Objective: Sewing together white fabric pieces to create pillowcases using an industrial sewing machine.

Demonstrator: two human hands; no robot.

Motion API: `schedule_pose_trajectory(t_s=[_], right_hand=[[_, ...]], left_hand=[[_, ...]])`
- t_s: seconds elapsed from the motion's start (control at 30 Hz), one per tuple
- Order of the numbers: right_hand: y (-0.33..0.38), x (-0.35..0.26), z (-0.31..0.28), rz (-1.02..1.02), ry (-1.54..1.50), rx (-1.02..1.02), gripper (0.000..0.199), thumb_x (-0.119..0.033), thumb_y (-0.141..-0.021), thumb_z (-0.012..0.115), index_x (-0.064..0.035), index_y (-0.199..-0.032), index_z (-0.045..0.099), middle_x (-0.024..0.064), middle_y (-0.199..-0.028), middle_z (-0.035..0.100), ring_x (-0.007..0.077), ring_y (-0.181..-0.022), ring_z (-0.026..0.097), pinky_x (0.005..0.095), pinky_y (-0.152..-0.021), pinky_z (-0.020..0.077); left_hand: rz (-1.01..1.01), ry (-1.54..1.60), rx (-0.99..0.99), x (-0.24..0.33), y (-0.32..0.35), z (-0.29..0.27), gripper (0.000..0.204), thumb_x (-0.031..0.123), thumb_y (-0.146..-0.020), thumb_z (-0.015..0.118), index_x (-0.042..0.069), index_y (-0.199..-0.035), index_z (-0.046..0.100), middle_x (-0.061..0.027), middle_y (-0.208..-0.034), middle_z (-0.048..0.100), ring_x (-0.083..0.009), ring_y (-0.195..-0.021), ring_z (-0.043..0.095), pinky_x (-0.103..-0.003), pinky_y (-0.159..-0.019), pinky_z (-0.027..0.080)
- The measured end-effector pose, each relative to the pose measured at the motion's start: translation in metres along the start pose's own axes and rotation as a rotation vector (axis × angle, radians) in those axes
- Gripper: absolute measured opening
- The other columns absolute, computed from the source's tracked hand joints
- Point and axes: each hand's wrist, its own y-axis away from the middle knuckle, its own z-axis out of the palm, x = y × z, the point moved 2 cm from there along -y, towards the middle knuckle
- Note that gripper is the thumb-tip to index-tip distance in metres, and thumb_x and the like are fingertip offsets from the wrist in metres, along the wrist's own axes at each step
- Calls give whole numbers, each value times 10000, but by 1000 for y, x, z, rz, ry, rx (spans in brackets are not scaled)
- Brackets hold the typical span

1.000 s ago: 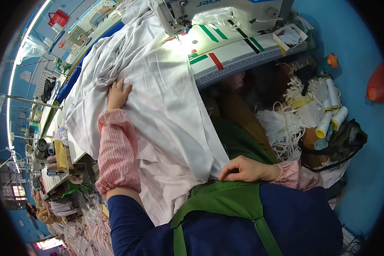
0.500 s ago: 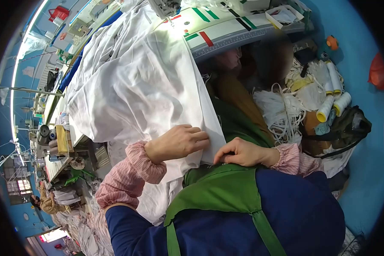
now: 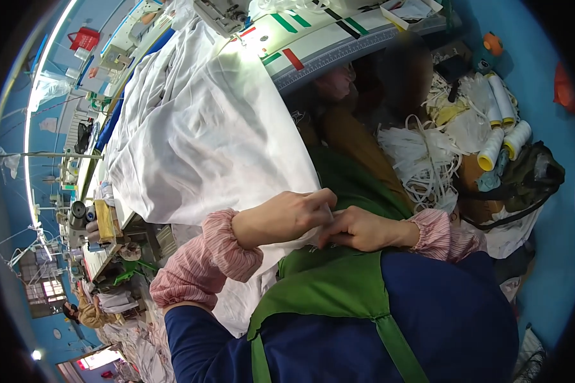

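A large white cloth (image 3: 198,140) drapes from the sewing table down to my lap. My left hand (image 3: 287,216) pinches the cloth's near edge just above my green apron (image 3: 326,287). My right hand (image 3: 358,230) meets it fingertip to fingertip and grips the same edge. Both wrists wear pink striped sleeve covers. Whatever lies under the fingers is hidden.
A sewing machine (image 3: 220,13) stands at the top on a white table with green, red and black strips (image 3: 313,38). To the right lie thread cones (image 3: 501,127), a tangle of white tape (image 3: 421,159) and a dark bag (image 3: 530,175). Further workbenches run along the left.
My left hand came back from far up the cloth to its near edge and closed on it beside my right hand. The view has tilted down toward my lap.
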Motion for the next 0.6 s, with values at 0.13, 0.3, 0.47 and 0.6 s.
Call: schedule_pose_trajectory(t_s=[0.13, 0.3, 0.47, 0.6], right_hand=[[-1, 8, -1, -62, 21, 14, 236, 16, -813, 646, -95, -1007, 721, 119, -959, 706, 323, -915, 665, 393, -811, 524], [-3, 17, 2, -213, 143, 52, 240, 4, -774, 673, -113, -977, 725, 82, -935, 703, 288, -940, 651, 378, -804, 530], [-9, -12, -18, -308, 296, -9, 237, -6, -750, 696, -124, -954, 722, 57, -934, 704, 252, -901, 643, 359, -775, 533], [-30, -26, -77, -518, 389, 441, 335, 8, -676, 752, -72, -994, 688, 62, -965, 686, 235, -919, 646, 340, -740, 545]], left_hand=[[5, 49, -29, -3, 0, 5, 177, 81, -799, 631, 0, -955, 605, -182, -1174, 544, -312, -851, 668, -370, -680, 579], [-10, 81, -18, -4, 6, 6, 158, 65, -794, 624, -6, -934, 605, -149, -1094, 546, -294, -805, 656, -352, -643, 572], [-7, 89, -30, -1, 7, 1, 125, 46, -792, 608, -23, -896, 600, -124, -992, 537, -266, -762, 639, -350, -623, 562], [26, 64, 34, -1, 7, -4, 97, 46, -794, 608, -26, -857, 600, -123, -967, 535, -254, -755, 633, -346, -619, 557]])
